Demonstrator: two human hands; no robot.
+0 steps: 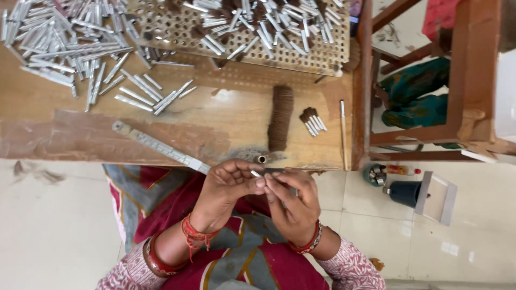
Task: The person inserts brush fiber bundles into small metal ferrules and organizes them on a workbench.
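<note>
Small silver metal tube [256, 173] pinched between the fingertips of both hands, just off the near edge of the wooden surface [226, 118] and above the lap. Left hand [228, 185] curled, its fingers closed narrowly on the tube's near end; right hand [290, 196] meeting it from the other side, fingers likewise closed on the tube. Red bangles and thread at both wrists; patterned sleeves below.

Just beyond the hands, at the surface's near edge, a short open metal ring or ferrule [262, 159] standing on end. Behind it, a long bundle of dark brown bristle [280, 118] lying lengthwise. Right of that bundle, a small cluster of finished tubes tipped with brown hair [312, 121], and a thin pale stick [343, 134] along the right edge. To the left, a metal ruler [158, 146] lying at a slant, one end close to the left hand. Further back on the left, a large scatter of loose silver tubes [64, 43]. At the back centre, a perforated board [242, 32] covered with more tubes and bristle.

Beside the surface on the right, a wooden frame [467, 70] and a dark pot [404, 192] on the tiled floor [54, 225].
</note>
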